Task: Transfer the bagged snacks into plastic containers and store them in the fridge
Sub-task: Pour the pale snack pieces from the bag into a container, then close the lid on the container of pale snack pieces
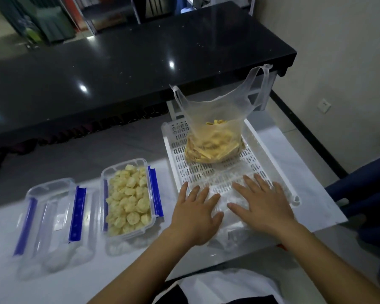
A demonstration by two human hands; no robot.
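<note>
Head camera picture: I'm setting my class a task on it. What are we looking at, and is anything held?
No machine here: a person wears one camera on the head, looking down at their own hands. The left hand and right hand press flat, fingers straight, on a crumpled empty clear bag at the near end of a white perforated tray; nothing is gripped. Further back in the tray stands an open bag of yellow strips. On the white table, left of the tray, sit a clear container full of pale round snacks and an empty blue-clipped clear piece, container or lid.
</note>
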